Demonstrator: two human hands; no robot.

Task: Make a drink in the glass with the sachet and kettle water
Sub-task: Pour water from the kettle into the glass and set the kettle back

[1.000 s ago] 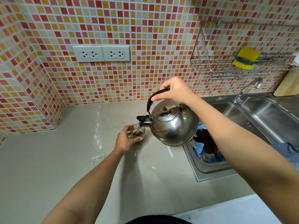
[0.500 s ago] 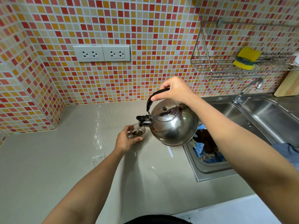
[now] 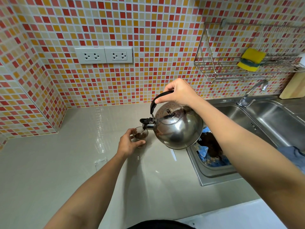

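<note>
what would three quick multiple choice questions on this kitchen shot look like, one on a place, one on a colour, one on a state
1. Where does the sponge lie?
A. in the wire rack on the wall
B. in the sink
C. on the counter by the glass

2. What colour is the kettle's handle?
A. red
B. black
C. white

3. What state is the kettle in?
A. standing upright on the counter
B. lying in the sink
C. tilted, spout over the glass

Answers:
1. A, the yellow sponge sits in the wire rack above the tap.
2. B, the handle gripped by the right hand is black.
3. C, the spout hangs over the glass, which holds dark liquid and is steadied by the left hand.
</note>
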